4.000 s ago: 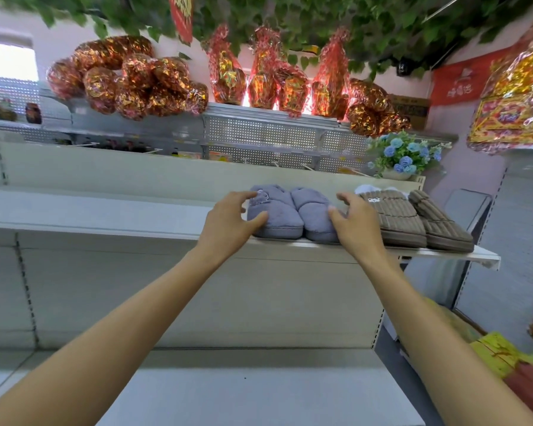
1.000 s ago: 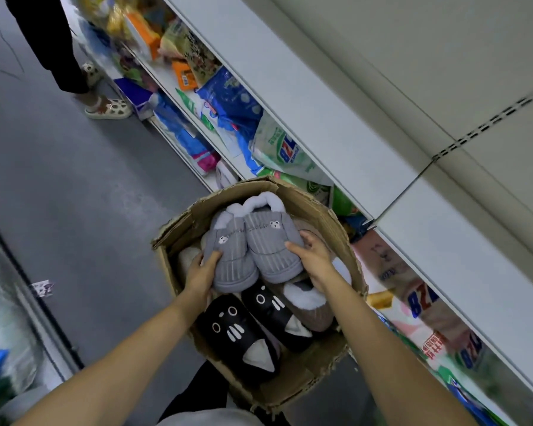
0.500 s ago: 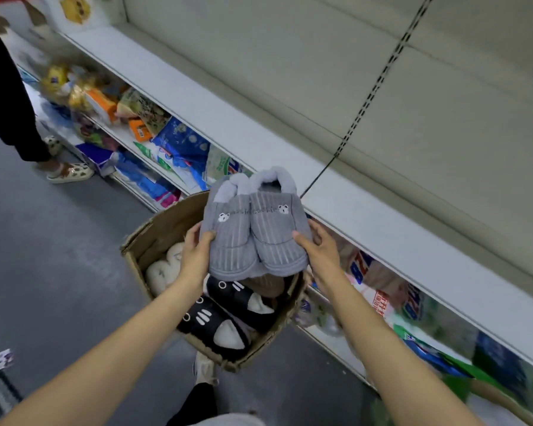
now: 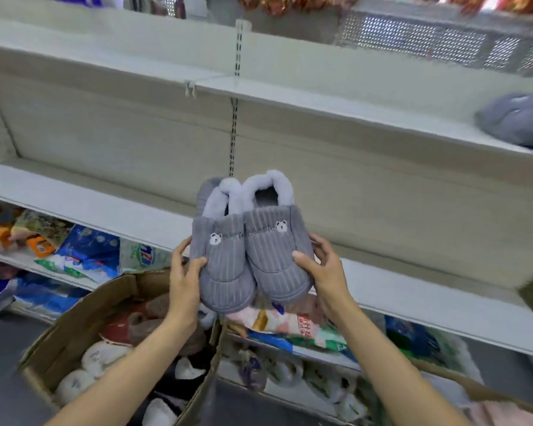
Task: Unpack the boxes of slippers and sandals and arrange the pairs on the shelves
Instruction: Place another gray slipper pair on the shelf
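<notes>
Slippers of grey ribbed fabric with a pale fluffy lining and a small bear face on each (image 4: 248, 241) are held as a pair side by side in the air, in front of the white metal shelves (image 4: 320, 96) and above the open brown cardboard box (image 4: 74, 327) that holds more slippers. The left hand (image 4: 183, 281) grips the left slipper with its fingers curled round the side and the thumb on top, and the right hand (image 4: 323, 272) grips the right slipper in the same way. On the upper shelf at the far right lies another grey slipper (image 4: 517, 121), blurred.

white shelf (image 4: 336, 101), grey slipper (image 4: 514, 121) on it
</notes>
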Tool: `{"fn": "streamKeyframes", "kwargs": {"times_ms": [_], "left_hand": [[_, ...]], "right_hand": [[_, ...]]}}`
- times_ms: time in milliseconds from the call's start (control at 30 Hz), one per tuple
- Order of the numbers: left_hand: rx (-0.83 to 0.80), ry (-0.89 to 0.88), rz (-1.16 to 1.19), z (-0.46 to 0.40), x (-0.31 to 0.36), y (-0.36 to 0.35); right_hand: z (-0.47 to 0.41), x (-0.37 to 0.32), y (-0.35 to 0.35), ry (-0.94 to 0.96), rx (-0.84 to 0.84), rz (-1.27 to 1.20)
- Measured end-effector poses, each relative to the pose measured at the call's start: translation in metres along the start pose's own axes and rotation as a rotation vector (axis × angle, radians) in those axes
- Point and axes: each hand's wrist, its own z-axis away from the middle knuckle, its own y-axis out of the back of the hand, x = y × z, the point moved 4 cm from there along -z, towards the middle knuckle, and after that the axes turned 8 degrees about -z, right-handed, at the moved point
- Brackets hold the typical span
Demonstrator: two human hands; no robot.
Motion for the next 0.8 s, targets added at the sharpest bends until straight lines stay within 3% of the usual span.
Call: {"fn": "streamKeyframes", "kwargs": {"times_ms": [500,800], "left_hand": [[-0.411,-0.374,0.102,0.019,0.112,-0.154],[-0.475,-0.361,0.143,-0.006,0.185,-0.228]], "right_hand": [[0.032,-0.148,0.096,0.321,0.21,-0.219],[0.011,-0.221,0.109,0.445,0.299,-0.228]]}}
